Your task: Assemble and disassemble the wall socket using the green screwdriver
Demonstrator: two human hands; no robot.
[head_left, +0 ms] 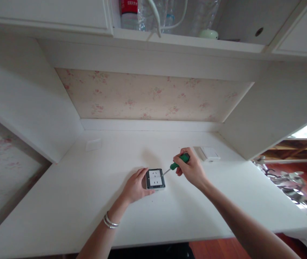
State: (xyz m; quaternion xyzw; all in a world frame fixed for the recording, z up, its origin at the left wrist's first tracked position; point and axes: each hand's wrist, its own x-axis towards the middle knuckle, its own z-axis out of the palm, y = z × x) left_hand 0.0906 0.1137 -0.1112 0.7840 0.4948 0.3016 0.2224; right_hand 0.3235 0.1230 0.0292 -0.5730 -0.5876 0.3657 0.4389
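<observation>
A square wall socket (155,178) with a grey frame and white face lies flat on the white desk (75,201). My left hand (135,186) grips its left edge, fingers wrapped round the side, a silver bracelet on the wrist. My right hand (191,168) is closed on the green handle of a screwdriver (177,163). The metal shaft slants down to the left and its tip touches the socket's right edge.
A white switch plate (209,153) lies behind my right hand, and a small white cover (93,144) lies at the back left. Overhead, a shelf (185,37) holds plastic bottles and a cable. Floral wallpaper backs the alcove. Wooden floor shows at right.
</observation>
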